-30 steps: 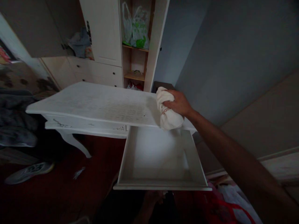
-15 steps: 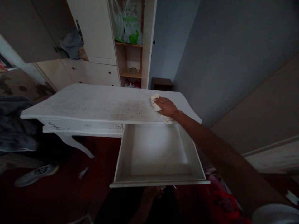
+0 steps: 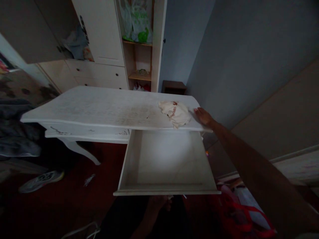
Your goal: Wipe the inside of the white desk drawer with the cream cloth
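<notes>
A crumpled cream cloth [image 3: 175,112] with red print lies on the right end of the white table top [image 3: 99,108]. My right hand [image 3: 203,116] rests open and flat on the table's right edge, just right of the cloth and apart from it. Below the top, the white drawer [image 3: 165,192] stands pulled out, with nothing inside. My left hand [image 3: 159,203] is low in the dark under the drawer's front edge; its fingers are too dim to read.
A cream wardrobe [image 3: 104,36] with shelves and plastic bags [image 3: 137,21] stands behind the table. A small dark stand [image 3: 173,87] sits by the blue wall. A shoe [image 3: 41,181] lies on the red floor at left. A red-and-white bag [image 3: 239,212] sits at lower right.
My right hand has let go of the cloth and slid right to the table's edge. The cloth now lies loose on the top.
</notes>
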Available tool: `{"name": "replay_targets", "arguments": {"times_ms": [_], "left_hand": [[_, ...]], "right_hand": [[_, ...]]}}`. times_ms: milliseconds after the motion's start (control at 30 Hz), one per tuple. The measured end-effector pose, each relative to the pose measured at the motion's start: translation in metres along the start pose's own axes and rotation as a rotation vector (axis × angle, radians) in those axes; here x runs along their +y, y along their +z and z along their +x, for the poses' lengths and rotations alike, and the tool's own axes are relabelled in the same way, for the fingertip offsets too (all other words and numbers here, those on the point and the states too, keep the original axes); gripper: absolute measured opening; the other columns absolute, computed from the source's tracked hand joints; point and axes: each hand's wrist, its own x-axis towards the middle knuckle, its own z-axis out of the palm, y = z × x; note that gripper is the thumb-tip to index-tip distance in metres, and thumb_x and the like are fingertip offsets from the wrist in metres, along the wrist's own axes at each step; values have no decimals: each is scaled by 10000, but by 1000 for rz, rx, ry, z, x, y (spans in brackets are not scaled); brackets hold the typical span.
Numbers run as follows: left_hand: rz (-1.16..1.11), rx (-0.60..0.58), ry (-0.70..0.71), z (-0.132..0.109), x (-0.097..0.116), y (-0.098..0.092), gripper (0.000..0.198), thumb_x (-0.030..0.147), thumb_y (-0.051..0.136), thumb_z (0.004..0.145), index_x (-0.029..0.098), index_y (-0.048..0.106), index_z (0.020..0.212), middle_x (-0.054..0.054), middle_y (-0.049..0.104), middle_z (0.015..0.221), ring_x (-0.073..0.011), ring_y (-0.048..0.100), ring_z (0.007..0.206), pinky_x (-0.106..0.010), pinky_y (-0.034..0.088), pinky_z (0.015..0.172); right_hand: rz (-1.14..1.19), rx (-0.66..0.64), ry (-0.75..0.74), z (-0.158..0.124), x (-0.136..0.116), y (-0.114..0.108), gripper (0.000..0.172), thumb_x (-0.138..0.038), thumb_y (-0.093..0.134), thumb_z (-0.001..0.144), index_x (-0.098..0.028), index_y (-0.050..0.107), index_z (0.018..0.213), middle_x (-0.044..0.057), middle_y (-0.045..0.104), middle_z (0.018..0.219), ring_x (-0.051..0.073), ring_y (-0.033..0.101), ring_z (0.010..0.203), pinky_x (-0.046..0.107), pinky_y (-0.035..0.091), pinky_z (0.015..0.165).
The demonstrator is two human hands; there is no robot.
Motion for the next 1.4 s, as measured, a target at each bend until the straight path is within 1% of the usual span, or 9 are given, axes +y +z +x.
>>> {"name": "replay_targets", "arguments": {"times_ms": [67,200,400,567,767,833,1033,1167,1400], "left_hand": [[-25,20,-33,-3,4,2,787,812,701,464,85,738,763,-158,707,741,-194,626,558,-347,519,612],[-59,31,-24,-13,17,5,721,742,726,549,85,746,845,-156,720,801,-195,657,618,-343,546,656],[-119,46,-6,-22,31,8,600,637,778,588,90,741,831,-134,720,808,-197,666,660,-339,559,667],[-193,27,-45,-26,38,7,591,603,802,581,77,727,841,-135,718,818,-205,670,665,-361,558,687],[-273,-83,-35,-35,46,8,442,446,821,651,87,713,884,-137,718,936,-208,682,762,-375,544,780],[-295,-100,-43,-36,48,8,421,437,806,677,92,705,897,-136,718,953,-211,683,784,-381,537,802],[-375,-237,-176,-33,60,4,455,467,782,688,87,692,921,-168,714,1013,-235,685,877,-409,512,880],[-254,-203,-115,-30,68,6,410,398,778,710,71,689,941,-175,721,973,-235,690,830,-409,517,849],[-172,-214,-40,-34,84,17,481,515,724,747,48,708,863,-198,720,924,-242,688,739,-388,528,758]], "right_hand": [[-44,-10,6,-6,14,7,633,-579,290,909,-104,598,1190,224,611,1213,339,566,1155,489,416,1015],[-146,24,-9,-10,17,17,506,-451,344,897,-113,623,1149,200,619,1214,315,562,1144,436,416,1020],[-167,62,27,-13,11,17,462,-415,364,901,-138,634,1153,177,629,1216,309,572,1107,436,426,994],[-155,71,63,-17,8,14,432,-388,391,890,-144,652,1132,171,645,1186,312,586,1059,450,451,938],[-140,78,73,-18,5,13,428,-395,397,893,-137,662,1108,183,650,1156,314,591,1029,457,448,917],[-137,58,78,-18,4,12,431,-391,388,899,-128,657,1110,194,641,1169,328,589,1046,472,442,924],[-151,34,96,-19,3,11,454,-393,362,918,-107,639,1135,211,619,1196,343,563,1103,488,412,958],[-152,47,96,-17,7,13,466,-418,372,917,-111,639,1145,200,624,1188,327,568,1086,476,420,949],[-147,72,67,-16,11,15,459,-408,378,901,-129,645,1149,181,631,1195,336,568,1084,477,428,938]]}}
